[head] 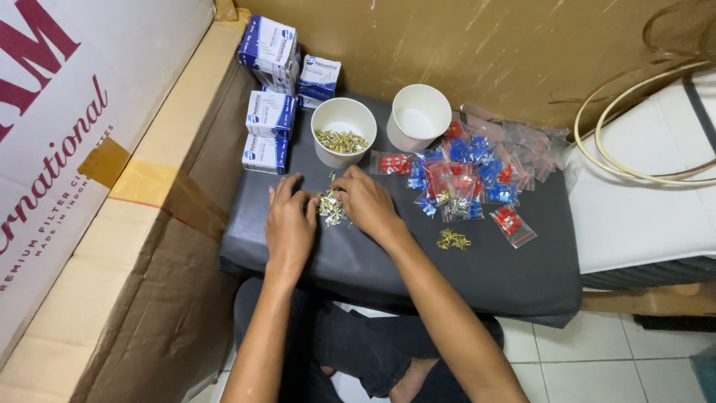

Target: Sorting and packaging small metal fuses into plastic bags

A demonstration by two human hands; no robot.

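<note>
Shiny brass-coloured metal terminals (330,207) lie on the counter's (388,261) matt black cover; the cups (419,113) are smooth white paper.

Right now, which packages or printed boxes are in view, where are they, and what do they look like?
Small boxes: four or five, blue and white, stacked back left of the stool.
Clear bags: heaped right of the cups, holding red and blue pieces.
Big carton: far left, brown, white printed face.
</note>
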